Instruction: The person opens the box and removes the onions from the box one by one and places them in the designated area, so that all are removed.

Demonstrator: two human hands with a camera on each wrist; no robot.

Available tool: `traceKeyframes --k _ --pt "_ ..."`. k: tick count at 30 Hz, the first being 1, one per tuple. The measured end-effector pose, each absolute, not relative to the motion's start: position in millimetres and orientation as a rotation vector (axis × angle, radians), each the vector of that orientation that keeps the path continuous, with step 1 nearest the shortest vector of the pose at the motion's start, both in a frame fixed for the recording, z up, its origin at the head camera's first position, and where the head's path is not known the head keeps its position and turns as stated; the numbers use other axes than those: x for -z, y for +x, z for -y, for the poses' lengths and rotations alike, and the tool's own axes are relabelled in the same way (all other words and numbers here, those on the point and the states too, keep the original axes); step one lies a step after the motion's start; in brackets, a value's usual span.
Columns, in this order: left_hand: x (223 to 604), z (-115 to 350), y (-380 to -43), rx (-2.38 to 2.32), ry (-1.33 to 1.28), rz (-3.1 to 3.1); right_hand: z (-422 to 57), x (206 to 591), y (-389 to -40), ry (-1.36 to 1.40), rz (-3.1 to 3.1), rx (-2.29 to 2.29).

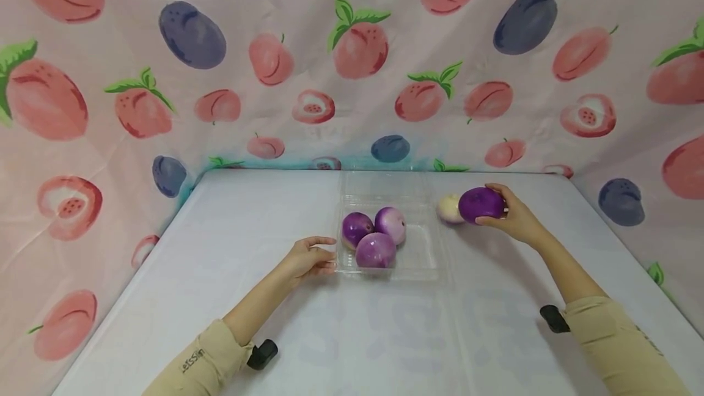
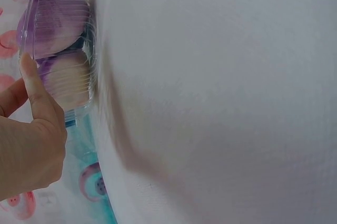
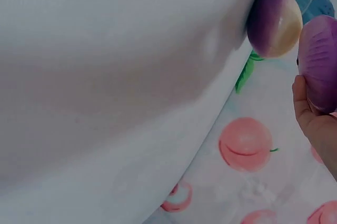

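My left hand (image 1: 305,258) pinches the left rim of a clear plastic clamshell box (image 1: 420,249), whose lid lies back behind it. In the box's left half sit three glossy round purple onions: a dark one (image 1: 356,228), a pale one (image 1: 390,225) and a front one (image 1: 376,250). To the right of the box, my right hand (image 1: 514,216) grips a deep purple onion (image 1: 480,205), thumb below and fingers behind. Just left of it a pale onion (image 1: 449,208) rests on the table; the right wrist view shows this onion (image 3: 275,22) half purple, half cream.
The white table (image 1: 247,212) meets a backdrop cloth (image 1: 352,121) printed with peaches and plums along its back edge. Dark cameras (image 1: 263,354) sit at both wrists, by the beige sleeves (image 1: 621,341).
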State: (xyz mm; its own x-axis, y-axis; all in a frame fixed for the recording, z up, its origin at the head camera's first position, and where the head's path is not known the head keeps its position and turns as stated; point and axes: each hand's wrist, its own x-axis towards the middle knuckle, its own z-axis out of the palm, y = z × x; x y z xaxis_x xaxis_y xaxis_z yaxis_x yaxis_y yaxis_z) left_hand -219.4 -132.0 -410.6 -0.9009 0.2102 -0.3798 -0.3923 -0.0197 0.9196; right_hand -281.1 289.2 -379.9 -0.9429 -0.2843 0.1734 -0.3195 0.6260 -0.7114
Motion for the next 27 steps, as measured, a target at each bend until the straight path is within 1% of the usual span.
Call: traceKeyframes --k 8,13,19,27 --pt "411 133 -220 -1.980 -0.182 -1.839 -304 386 -286 0.430 2.828 -1.215" --pt "412 133 -220 -1.982 -0.181 -1.843 -312 388 -290 0.283 2.832 -1.155" --pt "411 132 -219 -1.988 -0.174 -1.844 -315 390 -292 0.130 2.877 -1.188" --pt "412 133 -219 -1.988 -0.178 -1.836 -318 395 -296 0.058 2.901 -1.134"
